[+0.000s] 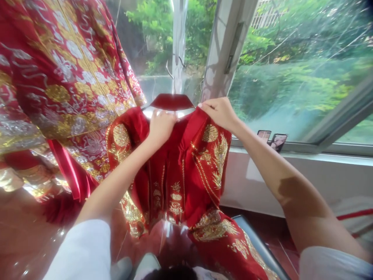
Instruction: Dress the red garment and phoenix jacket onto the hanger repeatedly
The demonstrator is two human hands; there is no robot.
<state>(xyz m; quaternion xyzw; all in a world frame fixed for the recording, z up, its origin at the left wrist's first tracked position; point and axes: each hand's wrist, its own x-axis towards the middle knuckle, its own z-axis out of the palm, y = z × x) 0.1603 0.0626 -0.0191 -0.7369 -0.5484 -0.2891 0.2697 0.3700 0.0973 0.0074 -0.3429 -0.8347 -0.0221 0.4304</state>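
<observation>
Jacket (201, 175), red, hanging below and between two bare hands, its lower part nearest the wearer. Right hand (220, 111): finger and thumb closed on the cloth at the shoulder beside the neckline. Left hand (163, 126): curled at the neck opening; its fingertips are hidden, so what it grips, if anything, cannot be told. Holding at neck and shoulder presumably keeps the top spread and lets the front and sleeves drop freely. Appearance: stand-up collar, plain red edges, gold beadwork lines, gold roundels at the shoulders and plume-like gold motifs on the sleeves; the front edge beneath the right hand is folded and puckered. Just beyond the hands, a hook (170, 72) rises behind the collar. Left of the left hand: robe (84, 66), red with gold and silver work. Beyond the right hand: two cards (279, 142) and the window (291, 89).
</observation>
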